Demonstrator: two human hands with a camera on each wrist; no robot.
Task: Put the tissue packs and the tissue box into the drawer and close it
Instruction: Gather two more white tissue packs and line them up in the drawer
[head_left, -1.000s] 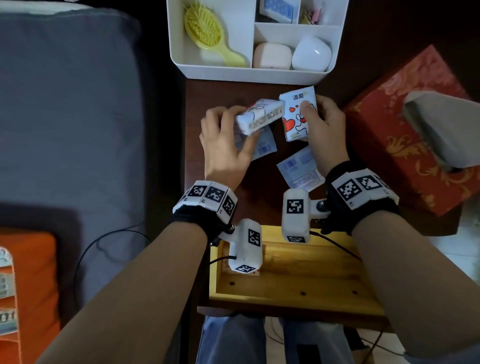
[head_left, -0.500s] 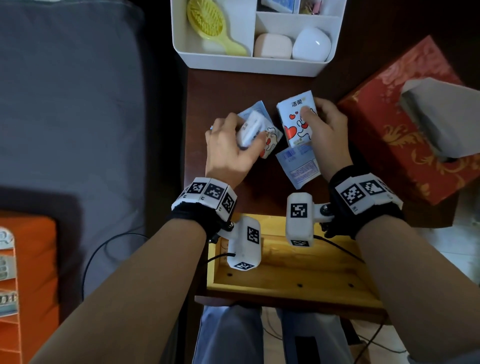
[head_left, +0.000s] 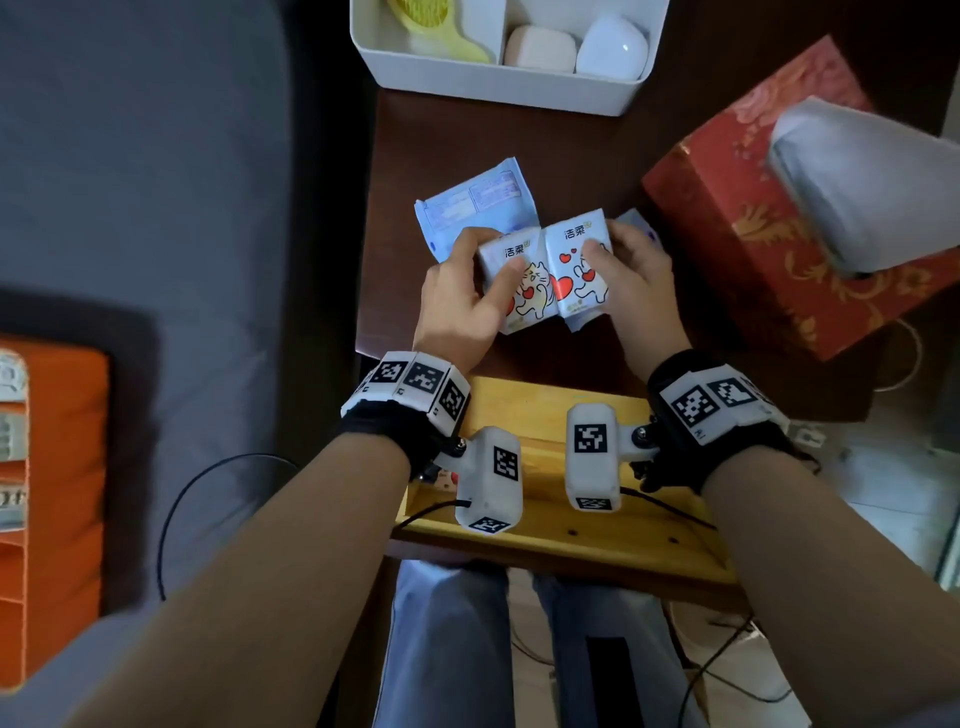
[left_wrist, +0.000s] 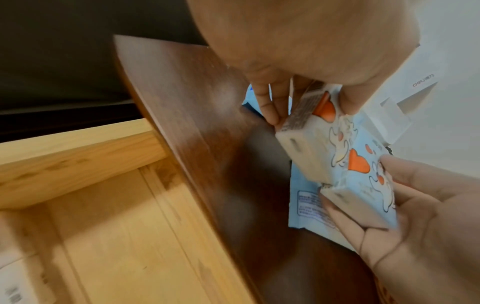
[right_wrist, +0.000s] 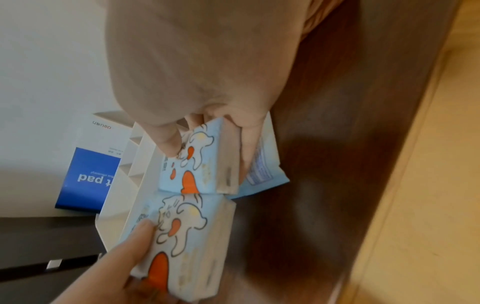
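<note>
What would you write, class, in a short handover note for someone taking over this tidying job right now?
Left hand grips one white cartoon-printed tissue pack; right hand grips its twin, edges pressed together above the dark wooden tabletop.
Two flat pale-blue tissue packs lie on that top: one behind the left hand, one under the right hand.
The red patterned tissue box sits at the table's right edge.
The light wooden drawer is open.
Done: nothing stowed as far as visible.
Left: all packs, the box, closing the drawer.

black wrist straps (head_left: 395, 441), white tag-marked cams (head_left: 491, 480), jeans (head_left: 447, 649)
</note>
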